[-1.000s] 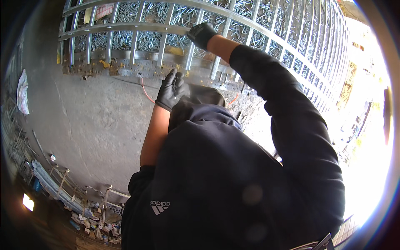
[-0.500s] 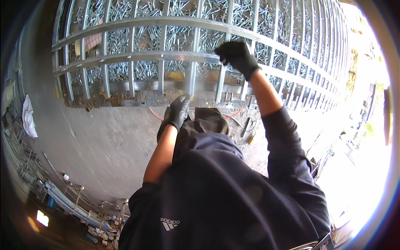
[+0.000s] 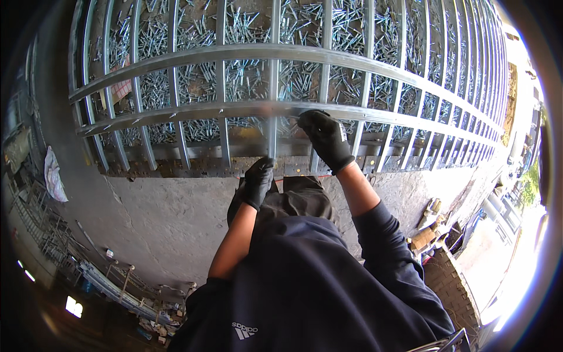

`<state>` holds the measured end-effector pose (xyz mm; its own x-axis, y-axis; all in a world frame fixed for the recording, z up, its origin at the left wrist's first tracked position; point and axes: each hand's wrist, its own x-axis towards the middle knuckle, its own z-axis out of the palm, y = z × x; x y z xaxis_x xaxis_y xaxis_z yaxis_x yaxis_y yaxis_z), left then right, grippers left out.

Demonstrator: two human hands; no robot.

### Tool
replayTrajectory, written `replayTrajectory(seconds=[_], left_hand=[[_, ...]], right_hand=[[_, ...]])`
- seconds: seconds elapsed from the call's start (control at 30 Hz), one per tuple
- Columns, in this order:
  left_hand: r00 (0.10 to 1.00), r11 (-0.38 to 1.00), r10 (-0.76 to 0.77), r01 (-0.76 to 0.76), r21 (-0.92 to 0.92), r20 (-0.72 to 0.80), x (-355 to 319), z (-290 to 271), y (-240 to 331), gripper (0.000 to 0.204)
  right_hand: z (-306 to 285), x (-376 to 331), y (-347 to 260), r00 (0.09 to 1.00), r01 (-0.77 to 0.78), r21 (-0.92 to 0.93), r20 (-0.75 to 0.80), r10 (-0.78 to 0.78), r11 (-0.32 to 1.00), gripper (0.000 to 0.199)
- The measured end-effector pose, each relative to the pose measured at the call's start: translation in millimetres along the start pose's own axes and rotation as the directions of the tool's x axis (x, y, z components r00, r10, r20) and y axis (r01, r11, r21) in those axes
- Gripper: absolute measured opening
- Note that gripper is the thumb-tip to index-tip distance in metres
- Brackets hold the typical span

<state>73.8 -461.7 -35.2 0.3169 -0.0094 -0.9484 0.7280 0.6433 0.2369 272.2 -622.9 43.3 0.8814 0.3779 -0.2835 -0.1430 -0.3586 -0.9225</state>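
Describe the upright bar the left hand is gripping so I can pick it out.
Start at the big grey metal railing frame lying on the concrete. Among its thin uprights, find the bar near the middle; it alone has the gloved left hand at its lower end, with the right hand beside it.

Head view, steeply down, near hands (image 3: 293, 158)

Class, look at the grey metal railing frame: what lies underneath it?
Under the railing frame, heaps of loose silvery screws show between the bars. The bars and both gloved hands cover the rest.
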Motion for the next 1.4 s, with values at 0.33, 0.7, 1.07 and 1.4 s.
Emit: replayTrajectory(seconds=[0.33,0.7,1.07,1.4], left_hand=[[0.963,0.934,0.270,-0.258,0.247,-0.014,10.4,-10.7,-25.7,0.024],[0.994,0.994,0.108,-0.108,-0.016,-0.006,-5.0,0.1,-14.3,0.028],[0.995,0.995,0.091,-0.092,-0.031,-0.028,-2.2,0.0,-14.2,0.024],[0.958,0.938,0.278,-0.287,0.194,0.072,-4.9,-3.3,-14.9,0.031]], right_hand=[[-10.3,19.2,6.6,0.997,-0.060,0.027,0.046,0.058,0.998,0.009],[3.6,45.5,-6.2,0.957,0.215,-0.419,0.270,-0.105,0.882,0.010],[16.0,51.9,-22.8,0.943,0.281,-0.568,0.312,-0.114,0.773,0.012],[50.9,63.6,-52.9,0.823,0.552,-0.777,0.567,-0.043,0.303,0.009]])
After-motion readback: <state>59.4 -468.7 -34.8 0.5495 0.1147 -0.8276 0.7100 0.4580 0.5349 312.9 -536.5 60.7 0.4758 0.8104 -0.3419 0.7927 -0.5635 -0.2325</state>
